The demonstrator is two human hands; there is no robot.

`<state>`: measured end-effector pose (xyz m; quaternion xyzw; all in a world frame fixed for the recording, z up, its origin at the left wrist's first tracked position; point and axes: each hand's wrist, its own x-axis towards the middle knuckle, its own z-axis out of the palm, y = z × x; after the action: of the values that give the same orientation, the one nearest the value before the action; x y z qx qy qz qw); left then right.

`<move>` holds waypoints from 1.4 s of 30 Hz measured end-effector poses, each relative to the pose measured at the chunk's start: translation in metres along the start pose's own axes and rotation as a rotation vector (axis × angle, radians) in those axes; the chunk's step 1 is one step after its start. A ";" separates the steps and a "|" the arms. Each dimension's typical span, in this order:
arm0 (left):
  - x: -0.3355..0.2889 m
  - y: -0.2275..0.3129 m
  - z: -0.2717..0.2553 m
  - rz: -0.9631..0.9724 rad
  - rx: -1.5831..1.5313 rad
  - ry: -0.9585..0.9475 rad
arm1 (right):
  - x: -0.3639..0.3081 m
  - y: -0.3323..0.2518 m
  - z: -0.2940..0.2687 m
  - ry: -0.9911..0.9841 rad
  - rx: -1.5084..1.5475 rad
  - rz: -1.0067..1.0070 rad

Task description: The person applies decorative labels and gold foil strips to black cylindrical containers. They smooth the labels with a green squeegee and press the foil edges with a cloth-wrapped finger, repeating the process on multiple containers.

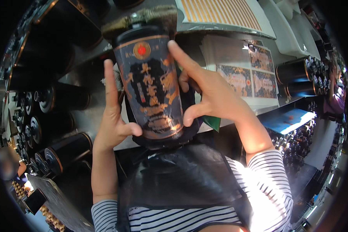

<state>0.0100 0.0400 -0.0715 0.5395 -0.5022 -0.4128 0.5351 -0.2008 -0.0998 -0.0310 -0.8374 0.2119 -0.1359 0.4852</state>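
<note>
In front of me lies a black bottle (150, 83) with a dark decorated wrap in gold and orange and a red round mark near its shoulder. Its neck points away, by a worn brown pad (158, 14). Along its left side is my left hand (111, 116), index finger stretched out and apart from the bottle, thumb by the lower left edge. My right hand (210, 91) is spread along the other side. Its index fingertip meets the upper right edge and its thumb is at the lower right edge. Whatever supports the bottle underneath is mostly hidden.
Printed decal sheets (245, 81) lie to the right, and a sheet of gold strips (222, 15) at the back. A white tray (297, 33) stands far right. More black bottles (67, 152) lie at left, others (294, 72) at right. Another person (334, 98) is at the right rim.
</note>
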 end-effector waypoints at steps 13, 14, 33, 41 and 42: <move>0.017 0.012 0.016 -0.022 -0.165 0.067 | 0.009 0.007 -0.001 0.041 -0.164 -0.040; 0.017 0.010 0.013 0.006 -0.099 0.068 | 0.009 0.008 0.000 0.060 -0.171 -0.068; -0.041 0.046 0.019 -0.112 0.420 -0.071 | -0.009 0.030 -0.064 0.700 0.400 0.298; -0.044 0.031 0.032 0.062 0.287 0.111 | -0.024 -0.081 0.000 0.167 -0.515 -0.439; -0.043 0.031 0.033 0.068 0.254 0.138 | -0.005 -0.084 0.008 0.215 -0.636 -0.523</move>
<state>-0.0322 0.0790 -0.0480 0.6126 -0.5304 -0.2896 0.5094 -0.1835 -0.0544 0.0380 -0.9520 0.0732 -0.2689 0.1269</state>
